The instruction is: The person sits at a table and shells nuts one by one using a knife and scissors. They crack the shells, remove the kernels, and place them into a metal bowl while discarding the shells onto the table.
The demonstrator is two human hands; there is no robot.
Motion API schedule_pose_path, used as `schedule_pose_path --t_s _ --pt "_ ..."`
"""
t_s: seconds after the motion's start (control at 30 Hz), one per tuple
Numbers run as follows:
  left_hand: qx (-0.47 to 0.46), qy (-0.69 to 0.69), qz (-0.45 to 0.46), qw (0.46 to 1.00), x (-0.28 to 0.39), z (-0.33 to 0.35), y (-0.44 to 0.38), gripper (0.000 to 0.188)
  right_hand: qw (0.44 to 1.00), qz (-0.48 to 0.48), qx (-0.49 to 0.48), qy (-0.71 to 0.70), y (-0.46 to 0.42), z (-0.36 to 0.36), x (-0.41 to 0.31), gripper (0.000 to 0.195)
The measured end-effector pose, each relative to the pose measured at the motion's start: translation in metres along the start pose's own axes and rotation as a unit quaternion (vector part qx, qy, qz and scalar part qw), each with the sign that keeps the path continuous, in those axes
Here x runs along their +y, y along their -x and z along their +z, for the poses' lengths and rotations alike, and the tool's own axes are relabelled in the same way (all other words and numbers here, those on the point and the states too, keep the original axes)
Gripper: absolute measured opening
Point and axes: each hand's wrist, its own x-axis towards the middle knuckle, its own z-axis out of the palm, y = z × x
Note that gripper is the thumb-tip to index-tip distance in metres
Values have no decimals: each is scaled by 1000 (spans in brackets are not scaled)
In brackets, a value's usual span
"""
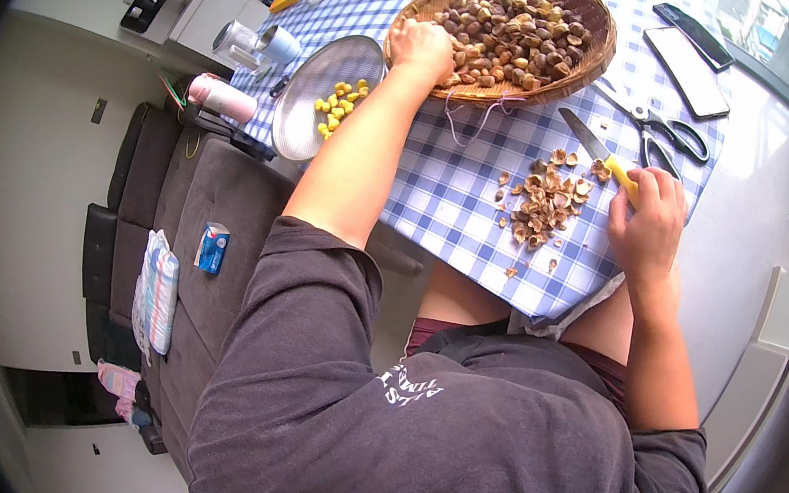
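My left hand reaches over the near left rim of a woven bamboo basket, its fingers bent at the edge of the brown nuts; whether it holds one is hidden. My right hand grips the yellow handle of a small knife, its blade pointing up and left above the cloth. Left of the knife lies a pile of cracked brown shells. A round mesh sieve with yellow peeled kernels sits left of the basket, partly behind my left forearm.
Scissors with black-and-white handles lie right of the basket, below two phones. A pink bottle, a blue-white cup and a clear jug stand at left. The checked tablecloth ends near my lap.
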Motion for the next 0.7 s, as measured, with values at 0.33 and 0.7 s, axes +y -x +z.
schedule_pose_path --t_s 0.33,0.7 --pt "76 114 126 982 -6 4 10 14 998 9 -54 30 5 -1 4 22" --pt "180 452 287 825 -11 -36 177 10 989 44 -142 16 1 -21 7 24"
